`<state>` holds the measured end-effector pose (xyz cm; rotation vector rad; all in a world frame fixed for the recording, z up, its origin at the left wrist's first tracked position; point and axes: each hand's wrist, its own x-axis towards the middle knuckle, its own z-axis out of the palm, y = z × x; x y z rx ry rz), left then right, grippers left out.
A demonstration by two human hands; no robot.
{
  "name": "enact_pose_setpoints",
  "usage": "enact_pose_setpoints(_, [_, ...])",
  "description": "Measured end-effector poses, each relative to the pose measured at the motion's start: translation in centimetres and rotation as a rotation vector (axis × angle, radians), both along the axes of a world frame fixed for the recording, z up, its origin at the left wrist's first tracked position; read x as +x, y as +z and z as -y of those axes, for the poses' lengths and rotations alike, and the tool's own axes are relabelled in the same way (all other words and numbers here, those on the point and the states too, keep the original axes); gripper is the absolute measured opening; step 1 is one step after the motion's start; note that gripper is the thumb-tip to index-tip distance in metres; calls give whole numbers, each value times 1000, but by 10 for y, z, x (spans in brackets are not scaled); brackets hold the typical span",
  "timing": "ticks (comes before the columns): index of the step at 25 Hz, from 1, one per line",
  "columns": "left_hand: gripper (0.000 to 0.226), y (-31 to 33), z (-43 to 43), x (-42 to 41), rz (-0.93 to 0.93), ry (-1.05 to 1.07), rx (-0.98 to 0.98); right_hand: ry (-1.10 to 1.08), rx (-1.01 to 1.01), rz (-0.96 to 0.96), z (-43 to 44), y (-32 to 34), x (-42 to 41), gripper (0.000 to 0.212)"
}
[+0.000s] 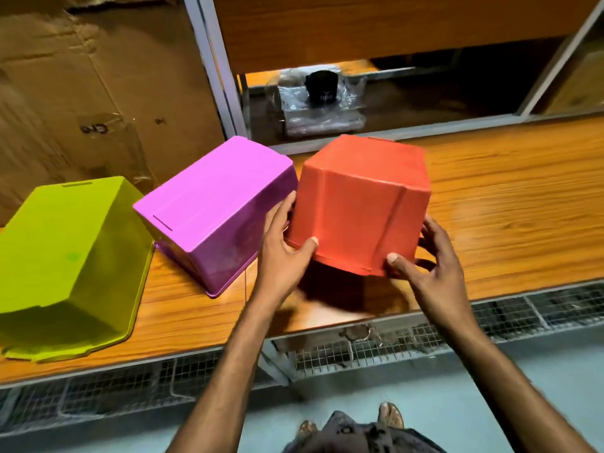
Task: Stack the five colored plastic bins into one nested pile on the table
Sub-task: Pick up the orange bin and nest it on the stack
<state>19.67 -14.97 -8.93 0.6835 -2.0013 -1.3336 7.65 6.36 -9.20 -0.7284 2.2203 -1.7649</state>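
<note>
The left hand [281,253] and right hand [431,256] each keep a grip clamped on the upturned red bin [356,201], its near edge raised above the desk [506,207]. The bin is just beside the purple bin [212,207], and the green bin [65,256] lies farther left.

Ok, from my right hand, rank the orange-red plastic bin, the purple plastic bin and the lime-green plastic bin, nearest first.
1. The orange-red plastic bin: gripped by the right hand, centre.
2. The purple plastic bin: next over, to the left.
3. The lime-green plastic bin: far left.
</note>
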Motion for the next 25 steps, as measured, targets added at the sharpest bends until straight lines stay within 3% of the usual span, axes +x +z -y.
enact_pose_setpoints(5, [69,66,8,-28,-164,-175,3,42,-193,-74,-10,62,-47,75])
enact_pose_setpoints(9, [83,88,20,-40,-198,-277,-22,129,-178,-130,-20,79,-68,83])
enact_pose_setpoints(11, [85,94,21,-50,-212,-291,-24,58,-163,-208,-17,79,-82,82])
enact_pose_setpoints(15, [74,90,24,-83,-242,-235,33,-154,-236,-285,-3,81,-109,50])
enact_pose_setpoints(19, [51,36,38,-108,-90,-142,71,-239,-181,-244,9,60,-130,36])
enact_pose_setpoints(22, [52,3,33,-121,6,-144,44,-133,-50,-172,12,32,-139,61])
enact_pose_setpoints(25, [42,-3,36,-137,-27,-28,28,17,20,-114,4,31,-142,93])
